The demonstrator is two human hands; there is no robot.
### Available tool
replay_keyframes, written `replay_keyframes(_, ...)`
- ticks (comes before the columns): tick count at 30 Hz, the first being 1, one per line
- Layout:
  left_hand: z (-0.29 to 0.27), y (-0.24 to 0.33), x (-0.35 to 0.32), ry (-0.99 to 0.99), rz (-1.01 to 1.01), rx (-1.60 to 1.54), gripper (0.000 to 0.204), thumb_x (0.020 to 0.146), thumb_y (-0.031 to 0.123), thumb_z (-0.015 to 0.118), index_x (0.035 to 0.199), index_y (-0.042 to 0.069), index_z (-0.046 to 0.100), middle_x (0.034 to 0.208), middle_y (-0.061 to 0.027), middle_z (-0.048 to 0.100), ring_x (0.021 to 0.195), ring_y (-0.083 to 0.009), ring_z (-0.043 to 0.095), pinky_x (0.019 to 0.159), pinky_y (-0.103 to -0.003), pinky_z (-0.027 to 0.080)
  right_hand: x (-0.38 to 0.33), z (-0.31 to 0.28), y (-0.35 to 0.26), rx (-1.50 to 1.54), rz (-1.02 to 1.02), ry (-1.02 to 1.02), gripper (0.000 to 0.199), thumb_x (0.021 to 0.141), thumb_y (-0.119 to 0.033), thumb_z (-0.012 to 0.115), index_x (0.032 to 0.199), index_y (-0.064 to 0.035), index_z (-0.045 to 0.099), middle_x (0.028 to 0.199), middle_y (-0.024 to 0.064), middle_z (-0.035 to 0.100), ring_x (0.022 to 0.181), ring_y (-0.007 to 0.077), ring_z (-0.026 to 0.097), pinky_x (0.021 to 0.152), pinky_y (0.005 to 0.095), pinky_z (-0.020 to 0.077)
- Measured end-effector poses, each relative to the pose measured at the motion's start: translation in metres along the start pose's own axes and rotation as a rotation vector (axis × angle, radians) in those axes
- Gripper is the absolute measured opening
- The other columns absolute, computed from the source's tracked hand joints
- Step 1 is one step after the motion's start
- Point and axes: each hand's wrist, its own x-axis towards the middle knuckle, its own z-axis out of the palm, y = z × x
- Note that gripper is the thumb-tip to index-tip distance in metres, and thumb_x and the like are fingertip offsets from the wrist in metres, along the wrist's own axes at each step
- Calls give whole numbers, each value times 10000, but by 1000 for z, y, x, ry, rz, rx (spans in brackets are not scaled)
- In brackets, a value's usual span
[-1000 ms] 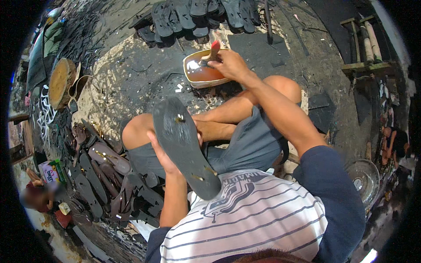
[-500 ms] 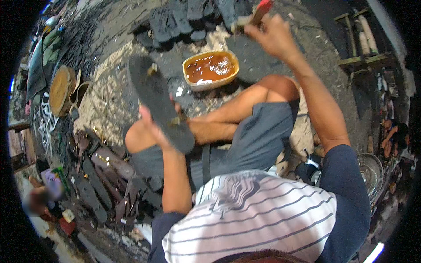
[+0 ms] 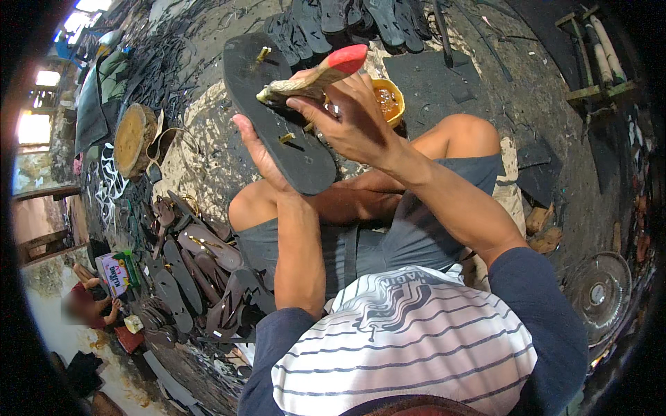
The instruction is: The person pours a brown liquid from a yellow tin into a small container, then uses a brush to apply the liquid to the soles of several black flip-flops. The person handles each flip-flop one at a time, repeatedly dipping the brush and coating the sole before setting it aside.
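My left hand supports a black sandal sole from beneath, its fingers mostly hidden behind it. Small brass-coloured pegs stick up from the sole's face, two of them plainly visible. A brush with a red-tipped handle is gripped in my right hand, and its working end lies over the middle of the sole. Whether it touches the surface is hard to make out. Partly hidden behind my right hand is a yellow-rimmed basin of amber liquid.
Several black sandals stand in rows at the far side. Brown and black sandals are heaped by my left knee. A round wood block lies left, a black sheet beyond the basin, a fan at right. Another person sits far left.
My right hand has come from beyond the basin, toward me and leftward, bringing the brush over the sole. My left hand has raised the sole slightly up and right.
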Motion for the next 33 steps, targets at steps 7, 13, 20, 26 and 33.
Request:
replay_keyframes(7, -54, 27, 36, -272, -272, 5, 694, 1008, 645, 510, 1313, 30, 611, 1095, -180, 733, 802, -265, 739, 713, -402, 647, -35, -14, -20, 454, 65, -182, 283, 910, -239, 772, 1139, -96, 686, 1065, 117, 699, 1041, 329, 628, 870, 459, 485)
replay_keyframes(13, -34, 12, 12, -392, -323, -203, 587, 1055, 545, 496, 1345, 46, 602, 1179, -116, 696, 1027, -262, 683, 960, -416, 564, 14, -12, 2, 178, -139, -135, 276, 871, -232, 809, 1106, -113, 728, 1053, 68, 710, 1001, 277, 649, 850, 382, 456)
replay_keyframes(20, -13, -10, -13, -27, -138, -64, 599, 1074, 523, 447, 1414, 33, 511, 1256, -162, 648, 1109, -285, 657, 961, -440, 565, 20, -9, 40, -48, -229, -126, 234, 876, -254, 797, 1071, -143, 732, 943, 48, 709, 859, 294, 666, 707, 414, 475)
replay_keyframes(26, -46, 13, 31, -307, -368, -16, 680, 1014, 634, 503, 1355, 50, 567, 1164, -190, 689, 973, -303, 698, 843, -418, 609, -58, -33, 17, 329, 35, -367, 385, 913, -234, 736, 1280, -130, 683, 1297, 153, 620, 1211, 348, 583, 1042, 450, 435)
replay_keyframes(33, -13, -41, 30, -137, -325, 90, 586, 1040, 600, 481, 1248, 77, 643, 1039, -126, 733, 756, -236, 731, 675, -367, 641, -13, -96, 23, 694, 599, 23, 306, 1009, -167, 694, 1255, 10, 654, 1183, 63, 703, 1086, 137, 634, 977, 300, 502)
